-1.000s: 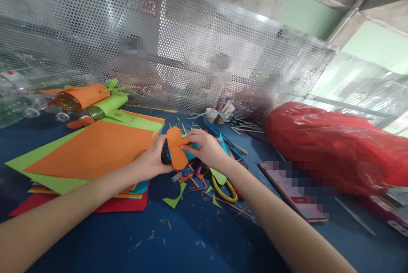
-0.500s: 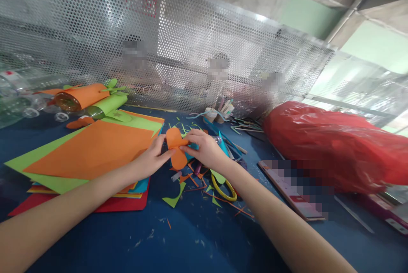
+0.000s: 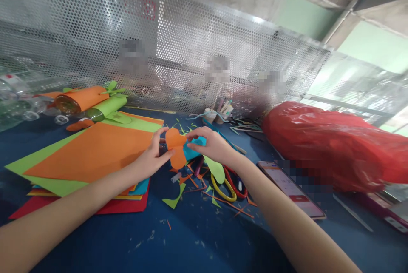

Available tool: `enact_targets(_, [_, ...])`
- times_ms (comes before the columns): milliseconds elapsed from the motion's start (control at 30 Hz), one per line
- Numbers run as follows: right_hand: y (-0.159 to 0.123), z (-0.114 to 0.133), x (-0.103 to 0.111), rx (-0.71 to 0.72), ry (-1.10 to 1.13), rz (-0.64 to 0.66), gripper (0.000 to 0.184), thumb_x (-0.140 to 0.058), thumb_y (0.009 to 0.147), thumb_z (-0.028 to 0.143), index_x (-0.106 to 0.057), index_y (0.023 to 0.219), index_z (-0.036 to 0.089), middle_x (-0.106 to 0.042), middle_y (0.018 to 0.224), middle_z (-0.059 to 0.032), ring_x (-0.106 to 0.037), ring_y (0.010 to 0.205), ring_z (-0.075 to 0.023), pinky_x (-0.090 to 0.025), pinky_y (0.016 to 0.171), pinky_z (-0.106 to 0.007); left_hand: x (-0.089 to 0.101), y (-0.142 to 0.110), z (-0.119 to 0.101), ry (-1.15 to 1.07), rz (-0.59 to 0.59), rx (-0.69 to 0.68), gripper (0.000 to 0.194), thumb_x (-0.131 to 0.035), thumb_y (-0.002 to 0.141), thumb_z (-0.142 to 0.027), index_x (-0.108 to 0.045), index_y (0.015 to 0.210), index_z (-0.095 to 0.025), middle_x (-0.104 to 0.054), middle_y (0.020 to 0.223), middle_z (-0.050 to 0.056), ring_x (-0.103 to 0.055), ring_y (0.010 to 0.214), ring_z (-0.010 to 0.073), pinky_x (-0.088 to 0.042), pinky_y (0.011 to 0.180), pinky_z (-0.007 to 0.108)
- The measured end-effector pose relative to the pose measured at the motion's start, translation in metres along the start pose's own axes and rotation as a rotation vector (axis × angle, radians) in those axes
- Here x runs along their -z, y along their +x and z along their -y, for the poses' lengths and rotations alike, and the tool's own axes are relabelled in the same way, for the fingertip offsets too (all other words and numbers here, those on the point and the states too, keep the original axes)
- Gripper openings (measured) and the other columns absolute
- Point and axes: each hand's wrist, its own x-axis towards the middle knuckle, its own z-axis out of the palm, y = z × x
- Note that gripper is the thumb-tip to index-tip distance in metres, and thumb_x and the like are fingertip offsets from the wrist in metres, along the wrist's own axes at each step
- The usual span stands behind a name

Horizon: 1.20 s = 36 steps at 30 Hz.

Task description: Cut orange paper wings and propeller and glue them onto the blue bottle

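An orange paper cutout with rounded lobes [image 3: 176, 139] is held up above the blue table. My left hand [image 3: 156, 154] grips its left side, thumb in front and fingers behind. At the right lobe, my right hand [image 3: 210, 143] has its thumb and fingertips curled close together on the paper's edge. A blue paper piece [image 3: 195, 147] shows behind the right fingers; much of it is hidden. Below the right hand lie a light green rounded paper piece [image 3: 215, 169], yellow-handled scissors [image 3: 223, 186] and a red handle loop [image 3: 237, 183].
Stacked coloured paper [image 3: 92, 149] lies at left. Behind it are paper-wrapped bottles [image 3: 92, 98] and clear bottles [image 3: 15, 94]. Cups of pens [image 3: 219, 113] stand near the perforated metal screen [image 3: 191, 39]. A phone [image 3: 291, 190] and red plastic bag [image 3: 331, 145] are at right. Scraps [image 3: 175, 196] litter the table.
The cutout's right lobe, folded and pinched before, is now spread out flatter. My right fingers have loosened around it, and more of the blue paper and red handle loop shows.
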Motion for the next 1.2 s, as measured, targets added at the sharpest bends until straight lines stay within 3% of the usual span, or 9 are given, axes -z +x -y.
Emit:
enact_targets(233, [0.000,0.002,-0.015,0.043,-0.029,-0.026,0.011,-0.075,0.078,0.022,-0.067,0.086,0.020,-0.070,0.085,-0.0033,-0.061,0.084,-0.0199,-0.045,0.080,-0.034,0.000,0.001,0.000,0.022,0.024,-0.035,0.044,-0.050,0.088,-0.037,-0.035,0.127,-0.025,-0.047,0.132,0.012,-0.049,0.120,0.0296,-0.037,0.101,0.050])
enact_targets(500, [-0.002,0.004,-0.029,0.047,-0.048,-0.065,0.014,-0.072,0.081,0.019,-0.061,0.072,0.020,-0.064,0.078,-0.0018,-0.055,0.079,-0.0194,-0.042,0.075,-0.032,-0.001,0.001,0.003,0.002,-0.001,-0.038,0.040,-0.053,0.084,-0.039,-0.044,0.119,-0.022,-0.051,0.125,0.013,-0.045,0.124,0.0309,-0.034,0.104,0.050])
enact_targets(1000, [-0.003,0.001,-0.032,0.028,0.001,-0.055,0.010,-0.071,0.083,0.018,-0.063,0.077,0.020,-0.062,0.077,-0.0002,-0.056,0.079,-0.0184,-0.042,0.073,-0.030,0.003,0.002,0.003,-0.084,0.013,-0.074,0.032,-0.065,0.074,-0.029,-0.054,0.102,-0.019,-0.054,0.104,0.006,-0.054,0.103,0.0246,-0.044,0.093,0.042])
enact_targets(1200, [-0.004,-0.003,-0.037,-0.004,0.018,-0.082,0.016,-0.071,0.082,0.021,-0.059,0.072,0.020,-0.060,0.075,0.0001,-0.055,0.077,-0.0181,-0.042,0.070,-0.029,0.003,0.005,0.001,-0.112,0.011,-0.036,0.027,-0.059,0.078,-0.034,-0.054,0.099,-0.018,-0.056,0.103,0.008,-0.054,0.102,0.0251,-0.044,0.092,0.043])
